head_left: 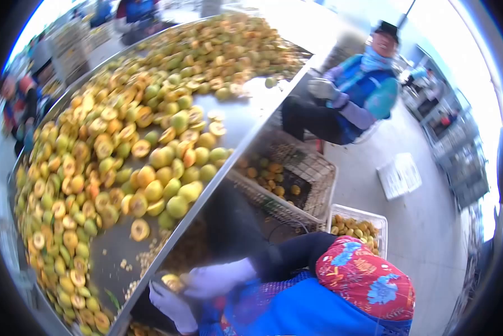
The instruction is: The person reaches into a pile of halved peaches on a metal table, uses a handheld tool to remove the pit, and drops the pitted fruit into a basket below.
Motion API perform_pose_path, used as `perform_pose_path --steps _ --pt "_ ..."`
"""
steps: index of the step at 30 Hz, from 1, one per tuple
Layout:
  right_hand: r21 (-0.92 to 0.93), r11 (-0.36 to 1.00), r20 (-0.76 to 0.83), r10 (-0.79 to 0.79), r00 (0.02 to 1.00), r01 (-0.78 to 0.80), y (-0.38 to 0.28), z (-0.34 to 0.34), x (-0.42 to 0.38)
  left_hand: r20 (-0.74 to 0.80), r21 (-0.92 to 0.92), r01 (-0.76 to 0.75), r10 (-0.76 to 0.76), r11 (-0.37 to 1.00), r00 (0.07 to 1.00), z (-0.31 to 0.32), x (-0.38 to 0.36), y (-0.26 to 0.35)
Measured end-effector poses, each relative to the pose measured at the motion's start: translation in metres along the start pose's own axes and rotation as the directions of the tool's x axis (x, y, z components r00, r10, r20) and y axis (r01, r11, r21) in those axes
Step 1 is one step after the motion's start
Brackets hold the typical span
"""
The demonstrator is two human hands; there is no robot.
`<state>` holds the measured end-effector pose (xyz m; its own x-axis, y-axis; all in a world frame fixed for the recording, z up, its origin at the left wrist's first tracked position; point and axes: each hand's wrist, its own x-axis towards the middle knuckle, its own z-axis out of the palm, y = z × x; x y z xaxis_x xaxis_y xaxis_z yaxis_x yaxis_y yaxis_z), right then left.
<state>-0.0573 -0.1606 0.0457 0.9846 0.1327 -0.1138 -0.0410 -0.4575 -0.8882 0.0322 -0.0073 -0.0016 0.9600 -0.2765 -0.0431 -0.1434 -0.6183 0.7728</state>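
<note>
Near the bottom of the head view, my left hand (171, 307) in a pale glove has its fingers closed around a yellow apricot (174, 282) showing a cut face. My right hand (219, 278), also in a pale glove, is against the apricot's other side with its fingers curled. Blur hides whether it grips anything else. Both hands are beside the raised metal edge (193, 215) of a sorting table. Heaped on that table are green and yellow apricots (162, 157), many halved with their pits showing.
A plastic crate (313, 193) with some apricots stands beside the table. Close by is a white crate (384, 224) of halves. Another white crate (400, 175) lies on the floor. A gloved co-worker (358, 84) sits at upper right; other people are at the far side.
</note>
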Motion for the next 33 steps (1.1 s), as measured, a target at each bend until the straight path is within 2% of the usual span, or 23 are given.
perform_pose_path --steps 1,2,5,6,9,10,12,13,15,17,18,19,20,21,22,23,24,25,26,27,30,31,33 --pt "0.1 0.994 0.0 0.039 0.999 -0.039 0.0 -0.002 -0.002 -0.004 -0.065 0.1 -0.101 0.993 0.995 -0.004 0.0 0.014" --pt "0.237 0.964 0.049 0.115 0.992 -0.124 -0.011 -0.013 -0.005 0.053 -0.156 0.1 -0.093 0.983 0.994 -0.009 -0.003 0.034" --pt "0.401 0.89 0.16 0.164 0.973 -0.216 -0.024 -0.032 -0.014 -0.006 -0.304 0.016 -0.018 0.952 1.0 0.014 0.008 -0.009" --pt "0.352 0.906 0.15 0.193 0.97 -0.235 -0.028 -0.034 -0.016 -0.037 -0.346 -0.007 -0.006 0.938 0.999 0.019 0.009 -0.02" --pt "0.203 0.968 0.095 0.127 0.987 -0.144 -0.008 -0.023 -0.018 -0.139 -0.124 -0.166 0.149 0.978 0.979 0.033 0.006 -0.036" --pt "0.181 0.969 0.111 0.147 0.983 -0.165 -0.005 -0.02 -0.018 -0.167 -0.045 -0.21 0.2 0.977 0.965 0.034 0.004 -0.039" --pt "0.137 0.969 0.142 0.188 0.972 -0.207 -0.006 -0.022 -0.019 -0.079 -0.037 -0.197 0.193 0.98 0.978 0.021 -0.003 -0.006" --pt "0.22 0.952 0.148 0.184 0.972 -0.213 -0.007 -0.022 -0.019 -0.037 -0.031 -0.19 0.189 0.981 0.981 0.016 -0.005 0.007" --pt "0.382 0.895 0.166 0.179 0.97 -0.231 -0.009 -0.019 -0.019 -0.033 -0.119 -0.079 0.076 0.99 0.997 0.014 -0.007 0.01" --pt "0.294 0.956 0.015 -0.026 1.0 0.021 0.015 -0.005 -0.02 -0.03 -0.156 -0.033 0.028 0.987 0.999 0.014 -0.008 0.016" --pt "0.269 0.962 -0.019 -0.046 0.999 0.049 0.021 -0.002 -0.021 -0.035 -0.148 -0.042 0.037 0.988 0.999 0.016 -0.009 0.02" --pt "0.217 0.976 -0.011 -0.002 1.0 0.004 0.024 0.0 -0.02 -0.05 -0.133 -0.048 0.042 0.99 0.998 0.014 -0.009 0.025" --pt "0.165 0.986 -0.004 0.042 0.999 -0.041 0.018 -0.003 -0.019 0.029 -0.216 0.004 0.002 0.976 1.0 0.011 -0.008 0.034" --pt "0.111 0.99 0.003 0.086 0.996 -0.086 0.012 -0.005 -0.019 -0.011 -0.234 -0.025 0.023 0.972 1.0 0.021 -0.003 0.015" --pt "-0.255 0.942 -0.004 -0.229 0.973 0.22 0.017 -0.005 -0.023 -0.05 -0.249 -0.055 0.044 0.967 0.998 0.03 0.001 -0.004" --pt "-0.618 0.75 0.029 -0.278 0.96 0.236 0.007 -0.004 -0.024 -0.087 -0.178 -0.1 0.086 0.979 0.993 0.028 0.002 -0.016" --pt "-0.549 0.816 -0.06 -0.254 0.965 0.181 0.011 0.006 -0.021 -0.113 -0.034 -0.193 0.188 0.981 0.976 0.025 0.004 -0.018" --pt "-0.246 0.969 -0.173 -0.055 0.983 0.011 0.009 0.012 -0.018 -0.118 0.069 -0.248 0.255 0.966 0.96 0.021 0.004 -0.021" --pt "-0.217 0.976 -0.168 -0.032 0.985 -0.005 0.005 0.01 -0.017 -0.104 0.109 -0.264 0.275 0.958 0.956 0.019 0.004 -0.018" --pt "-0.201 0.979 -0.161 -0.02 0.987 -0.013 0.001 0.007 -0.016 -0.106 0.081 -0.251 0.259 0.965 0.96 0.02 0.005 -0.019" --pt "-0.211 0.976 -0.109 0.029 0.994 -0.051 -0.005 0.005 -0.011 -0.055 -0.29 -0.043 0.028 0.956 0.998 0.017 0.002 -0.018" --pt "-0.204 0.977 -0.091 0.049 0.995 -0.066 -0.007 0.004 -0.009 0.13 -0.377 0.082 -0.035 0.922 0.991 0.004 0.0 -0.006" --pt "-0.196 0.976 -0.059 0.079 0.995 -0.089 -0.009 0.003 -0.005 0.146 -0.441 0.119 -0.059 0.89 0.987 0.0 -0.002 0.007"
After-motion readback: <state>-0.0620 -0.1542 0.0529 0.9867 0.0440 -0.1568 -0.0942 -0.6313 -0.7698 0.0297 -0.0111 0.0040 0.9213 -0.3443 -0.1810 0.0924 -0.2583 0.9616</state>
